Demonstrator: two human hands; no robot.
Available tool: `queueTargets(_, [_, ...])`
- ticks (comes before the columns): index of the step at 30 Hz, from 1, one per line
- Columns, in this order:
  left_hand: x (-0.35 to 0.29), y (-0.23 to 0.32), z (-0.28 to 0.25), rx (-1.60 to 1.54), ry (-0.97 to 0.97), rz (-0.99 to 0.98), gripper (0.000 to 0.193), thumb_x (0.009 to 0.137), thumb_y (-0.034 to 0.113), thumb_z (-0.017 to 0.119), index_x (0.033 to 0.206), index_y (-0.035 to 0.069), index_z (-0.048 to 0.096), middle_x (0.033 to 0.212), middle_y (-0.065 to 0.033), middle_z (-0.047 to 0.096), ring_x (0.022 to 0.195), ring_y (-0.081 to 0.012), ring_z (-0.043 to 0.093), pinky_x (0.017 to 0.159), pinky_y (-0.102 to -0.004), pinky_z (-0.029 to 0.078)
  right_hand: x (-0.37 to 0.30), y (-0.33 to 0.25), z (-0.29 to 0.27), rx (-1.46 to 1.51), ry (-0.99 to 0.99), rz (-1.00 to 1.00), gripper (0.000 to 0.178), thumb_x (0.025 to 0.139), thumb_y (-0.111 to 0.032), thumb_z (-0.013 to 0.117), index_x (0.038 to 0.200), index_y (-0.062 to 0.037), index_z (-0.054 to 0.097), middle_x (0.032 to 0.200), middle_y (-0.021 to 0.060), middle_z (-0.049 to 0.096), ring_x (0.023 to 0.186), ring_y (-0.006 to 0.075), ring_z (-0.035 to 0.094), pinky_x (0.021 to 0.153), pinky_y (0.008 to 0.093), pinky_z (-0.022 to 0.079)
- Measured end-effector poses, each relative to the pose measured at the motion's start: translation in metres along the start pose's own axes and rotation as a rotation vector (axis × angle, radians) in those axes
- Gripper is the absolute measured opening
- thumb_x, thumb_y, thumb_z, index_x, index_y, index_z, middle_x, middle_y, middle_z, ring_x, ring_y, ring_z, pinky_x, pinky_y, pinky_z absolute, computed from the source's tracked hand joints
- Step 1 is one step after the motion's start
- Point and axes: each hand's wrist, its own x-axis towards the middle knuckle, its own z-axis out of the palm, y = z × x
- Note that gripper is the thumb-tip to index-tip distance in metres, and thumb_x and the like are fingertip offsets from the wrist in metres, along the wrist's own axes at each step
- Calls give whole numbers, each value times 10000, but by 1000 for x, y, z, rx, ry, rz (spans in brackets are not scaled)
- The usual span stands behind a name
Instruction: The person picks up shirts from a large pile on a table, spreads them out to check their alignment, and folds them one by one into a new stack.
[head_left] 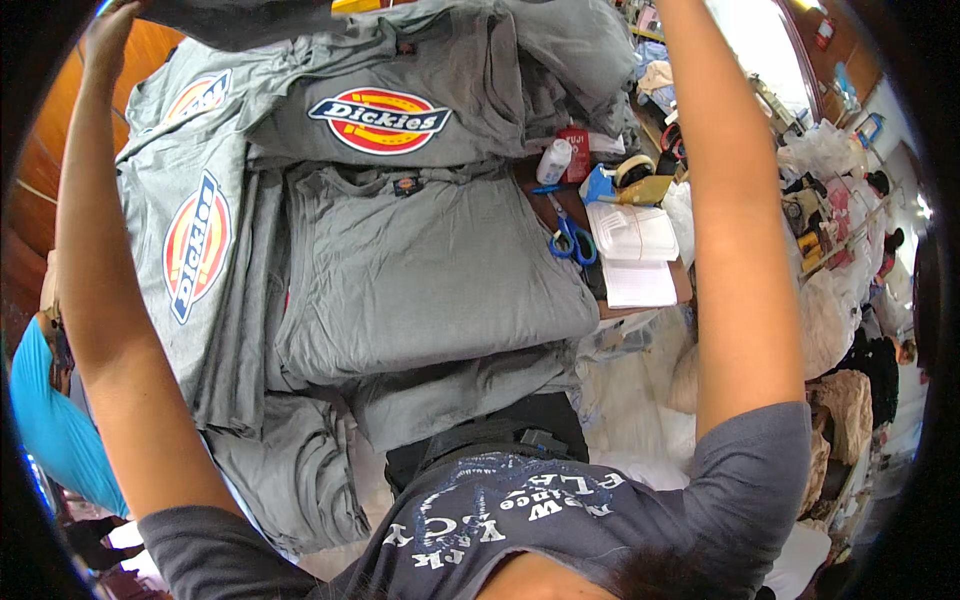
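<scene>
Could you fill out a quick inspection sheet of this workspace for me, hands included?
Surface: brown table, mostly covered by cloth.
Job's things: folded grey shirt at the middle; grey shirts with a colourful printed badge behind it and at its left.
Clutter: blue-handled scissors, white bottle, tape roll and paper stack, right of the folded shirt.
Hands: left hand at the upper left edge, by dark cloth, grip unclear; right hand out of view.
Cables: nothing seen clearly.
Surroundings: blue sleeve at left; plastic bags at right.
</scene>
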Motion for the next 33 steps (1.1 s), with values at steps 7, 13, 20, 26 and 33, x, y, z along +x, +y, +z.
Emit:
queueTargets(7, [-199,-44,131,210,-393,-412,455,598,-74,408,990,33,613,960,-52,619,881,-118,541,809,-215,369,-189,105,-23,-209,-632,474,165,663,5,603,818,-50,622,789,6,606,761,93,553,705,240,433])
queueTargets(13, [-229,9,175,874,-120,-253,368,586,-30,463,864,140,635,1055,-91,540,1009,-277,488,847,-352,384,-216,88,-31,-606,-574,335,197,637,-44,580,824,-74,634,789,78,611,813,178,564,761,289,429])
queueTargets(20, [-193,1,274,1100,-198,101,353,834,338,461,1181,274,470,1328,-21,340,1245,-300,261,958,-579,194,-196,117,86,-862,-513,188,485,816,-426,415,1250,-213,378,1316,119,311,1201,368,280,983,453,225])
queueTargets(26, [-167,-47,309,1349,-466,-134,493,849,528,283,1302,334,294,1386,2,252,1264,-328,223,934,-630,169,-196,205,100,-1288,-490,300,570,850,-508,277,1354,-254,195,1435,42,22,1263,460,-15,1014,536,-4])
queueTargets(33, [-146,-89,316,1261,-624,-394,529,838,560,242,1313,331,274,1389,13,243,1261,-335,229,927,-642,172,-165,219,119,-1272,-693,254,569,867,-449,252,1336,-126,246,1392,128,195,1298,309,112,1042,478,30])
